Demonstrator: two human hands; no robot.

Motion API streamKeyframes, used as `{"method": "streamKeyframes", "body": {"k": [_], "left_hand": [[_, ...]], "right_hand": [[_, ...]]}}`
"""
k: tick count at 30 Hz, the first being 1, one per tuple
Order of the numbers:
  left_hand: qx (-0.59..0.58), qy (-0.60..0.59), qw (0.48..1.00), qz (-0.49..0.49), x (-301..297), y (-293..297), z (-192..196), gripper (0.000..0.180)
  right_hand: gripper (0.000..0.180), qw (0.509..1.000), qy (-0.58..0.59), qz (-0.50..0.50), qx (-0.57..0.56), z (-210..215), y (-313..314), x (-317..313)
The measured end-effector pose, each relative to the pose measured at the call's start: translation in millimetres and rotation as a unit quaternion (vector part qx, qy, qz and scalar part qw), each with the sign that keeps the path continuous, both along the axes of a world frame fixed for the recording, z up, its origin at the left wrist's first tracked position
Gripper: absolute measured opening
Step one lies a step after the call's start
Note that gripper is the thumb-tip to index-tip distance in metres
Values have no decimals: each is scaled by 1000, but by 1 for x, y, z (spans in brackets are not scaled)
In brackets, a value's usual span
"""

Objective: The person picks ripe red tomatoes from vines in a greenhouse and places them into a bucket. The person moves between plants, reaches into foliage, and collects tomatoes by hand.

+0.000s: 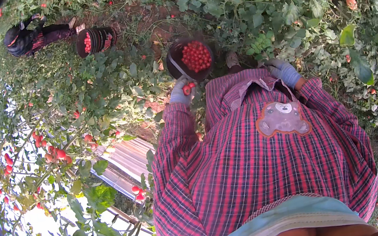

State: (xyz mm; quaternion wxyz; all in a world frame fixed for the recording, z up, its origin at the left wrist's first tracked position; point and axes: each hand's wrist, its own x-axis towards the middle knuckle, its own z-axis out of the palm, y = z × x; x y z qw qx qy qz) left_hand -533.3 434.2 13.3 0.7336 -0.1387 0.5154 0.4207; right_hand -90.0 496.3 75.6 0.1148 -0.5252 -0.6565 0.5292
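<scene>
My left hand, in a light bluish-grey glove, is closed beside the near left rim of a dark bucket. Red tomatoes show at its fingers, and a pale strip, perhaps the bucket's handle, runs from the hand across the opening. Many small red tomatoes fill the right part of the bucket. My right hand, gloved alike, is by the far hem of my red plaid smock. Its fingers are blurred against leaves and cloth, so their grip is unclear.
Leafy tomato plants crowd both sides, with red tomatoes hanging at the left. Farther off, a person in dark clothing bends beside another bucket holding tomatoes. A striped panel lies behind the left stems.
</scene>
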Motion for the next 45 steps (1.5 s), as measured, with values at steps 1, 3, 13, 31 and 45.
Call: {"method": "streamKeyframes", "body": {"k": [1, 3, 13, 31, 45], "left_hand": [[21, -28, 999, 6, -3, 3, 1, 41], [-4, 72, 997, -18, 2, 14, -1, 39], [48, 562, 660, -496, 23, 71, -81, 52], [556, 552, 594, -184, 287, 348, 229, 45], [501, 620, 519, -307, 263, 345, 232, 30]], "right_hand": [[29, 998, -27, 8, -57, 4, 5, -4], [29, 998, -40, 21, -34, -5, 3, -9], [31, 993, -120, 14, 4, 64, 35, -33], [36, 820, -46, -397, 409, 188, 202, -2], [33, 822, 181, -461, 283, 103, 231, 191]]}}
